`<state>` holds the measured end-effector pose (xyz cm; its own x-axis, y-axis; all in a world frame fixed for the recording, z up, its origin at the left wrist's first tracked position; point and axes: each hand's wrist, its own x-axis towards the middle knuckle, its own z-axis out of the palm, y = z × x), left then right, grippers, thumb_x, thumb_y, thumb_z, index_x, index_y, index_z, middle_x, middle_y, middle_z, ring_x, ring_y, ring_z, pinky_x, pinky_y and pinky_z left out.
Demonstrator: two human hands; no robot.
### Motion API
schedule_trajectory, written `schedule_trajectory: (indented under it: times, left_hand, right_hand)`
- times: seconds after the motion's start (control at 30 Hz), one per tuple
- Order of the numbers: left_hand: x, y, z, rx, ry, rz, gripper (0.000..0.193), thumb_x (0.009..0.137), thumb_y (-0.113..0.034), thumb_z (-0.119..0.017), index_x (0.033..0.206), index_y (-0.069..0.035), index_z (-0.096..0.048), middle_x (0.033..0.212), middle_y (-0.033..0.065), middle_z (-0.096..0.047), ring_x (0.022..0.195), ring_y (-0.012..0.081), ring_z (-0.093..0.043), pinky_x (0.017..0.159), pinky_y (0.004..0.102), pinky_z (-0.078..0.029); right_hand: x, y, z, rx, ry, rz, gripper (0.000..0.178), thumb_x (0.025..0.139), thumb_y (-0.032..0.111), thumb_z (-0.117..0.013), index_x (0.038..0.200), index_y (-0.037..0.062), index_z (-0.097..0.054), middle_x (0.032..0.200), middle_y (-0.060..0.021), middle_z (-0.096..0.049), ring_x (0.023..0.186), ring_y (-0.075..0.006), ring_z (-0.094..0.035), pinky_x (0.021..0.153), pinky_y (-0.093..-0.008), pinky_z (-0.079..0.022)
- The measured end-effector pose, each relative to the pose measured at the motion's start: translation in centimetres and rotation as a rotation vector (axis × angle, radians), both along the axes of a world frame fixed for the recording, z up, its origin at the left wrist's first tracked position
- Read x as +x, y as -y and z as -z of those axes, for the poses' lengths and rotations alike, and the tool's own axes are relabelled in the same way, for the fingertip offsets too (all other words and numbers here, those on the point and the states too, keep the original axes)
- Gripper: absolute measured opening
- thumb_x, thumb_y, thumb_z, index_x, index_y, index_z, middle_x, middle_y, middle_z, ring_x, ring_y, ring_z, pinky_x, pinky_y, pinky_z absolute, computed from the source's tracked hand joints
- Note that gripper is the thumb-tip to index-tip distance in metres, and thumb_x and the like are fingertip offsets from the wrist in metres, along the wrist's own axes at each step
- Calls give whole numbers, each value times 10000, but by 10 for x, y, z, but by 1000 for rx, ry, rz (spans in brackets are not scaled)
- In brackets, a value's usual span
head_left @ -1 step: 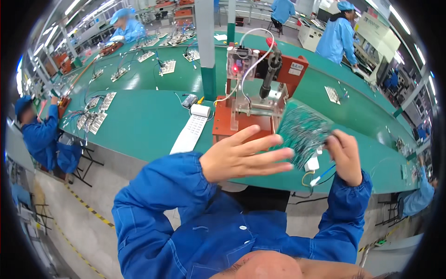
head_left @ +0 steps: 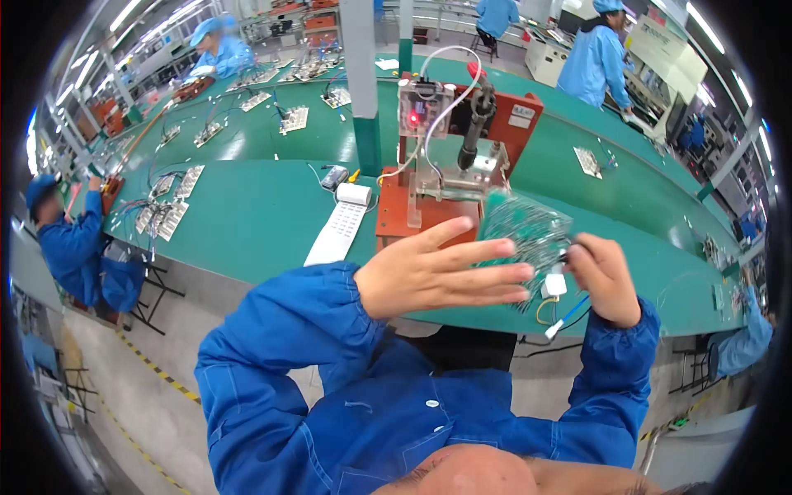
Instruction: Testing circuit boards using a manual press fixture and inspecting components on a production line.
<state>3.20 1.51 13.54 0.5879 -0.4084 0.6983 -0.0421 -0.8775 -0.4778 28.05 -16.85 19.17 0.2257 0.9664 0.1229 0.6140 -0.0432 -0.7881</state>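
Observation:
A green circuit board (head_left: 528, 235), blurred by motion, is held up in front of a red press fixture (head_left: 412, 216). My right hand (head_left: 606, 279) pinches its right edge between thumb and fingers. With fingers stretched and spread, my left hand (head_left: 445, 271) overlaps the board's lower left part; whether it touches the board I cannot tell. Below the board, a white connector block (head_left: 553, 285) with a yellow wire and a blue cable with a white plug (head_left: 558, 328) lie near the table's front edge.
Left of the fixture sit a label roll (head_left: 353, 194) with its strip hanging forward and a small grey device (head_left: 334, 176). Wired boards (head_left: 165, 216) lie farther left on the green table (head_left: 256, 206). A post (head_left: 363, 91) rises behind. Co-workers in blue stand or sit around.
The circuit board has shifted left and slightly down and its tilt has changed, with my right hand moving along. My left hand has barely moved, its fingers still spread.

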Motion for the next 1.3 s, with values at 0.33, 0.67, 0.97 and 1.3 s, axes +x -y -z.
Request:
schedule_trajectory:
  times: [0.33,0.67,0.97,1.3]
  left_hand:
    - [-8,18,-3,-33,-619,165,531,766,-279,-758,1206,-36,-588,1095,94,-612,980,256,-606,865,398,-484]
    - [-23,6,47,-1021,-363,-138,782,561,-279,-887,1173,61,-538,1025,218,-570,971,410,-589,858,446,-483]
    - [-21,-12,39,-1010,-346,-367,820,618,-280,-895,1257,75,-522,1113,223,-568,1075,401,-586,934,434,-488]
    - [-33,-28,4,-1188,-69,-399,400,847,-115,-769,1190,29,-621,1107,117,-660,784,137,-657,624,256,-454]
  right_hand:
    - [-22,-18,56,-63,288,-634,392,802,185,-827,1094,52,-602,706,-122,-614,629,-305,-621,575,-397,-463]
    - [-135,-35,171,312,-574,-74,437,844,79,-777,1253,20,-635,1264,-123,-645,1150,-261,-618,990,-409,-490]
    - [-134,-80,205,363,-1018,-43,339,974,208,-616,1246,6,-605,1092,-57,-651,980,-142,-599,860,-324,-483]
    - [-95,-159,187,307,-1207,148,329,1034,394,-527,956,81,-591,696,37,-480,466,-58,-277,452,-284,-225]
